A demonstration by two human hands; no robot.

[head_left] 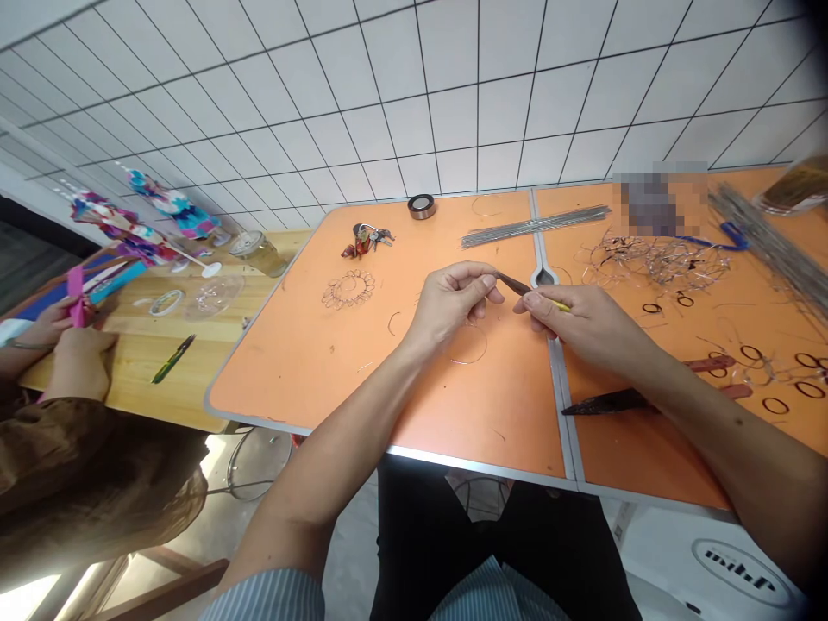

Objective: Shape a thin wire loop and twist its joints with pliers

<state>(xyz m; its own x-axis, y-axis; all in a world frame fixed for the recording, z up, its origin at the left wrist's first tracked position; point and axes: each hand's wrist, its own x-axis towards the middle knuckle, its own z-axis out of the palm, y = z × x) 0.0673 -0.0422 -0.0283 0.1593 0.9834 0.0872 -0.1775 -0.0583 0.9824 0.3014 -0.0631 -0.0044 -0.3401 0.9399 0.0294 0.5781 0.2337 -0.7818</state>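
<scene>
My left hand (453, 302) and my right hand (569, 319) meet above the orange table (401, 388). My right hand is closed round pliers (517, 285) with a yellow handle, whose dark jaws point left. My left hand pinches something thin at the plier tips, too small to name; a thin wire loop (472, 349) lies just below it. A wire flower shape (349, 289) rests on the table to the left of my hands.
Straight wire rods (536, 226), a tangle of wire (653, 259), dark rings (750, 354), scissors (627, 399), a tape roll (421, 206) and keys (366, 240) lie on the orange table. Another person (78, 362) works at a wooden table (161, 362) on the left with colourful ornaments (129, 228).
</scene>
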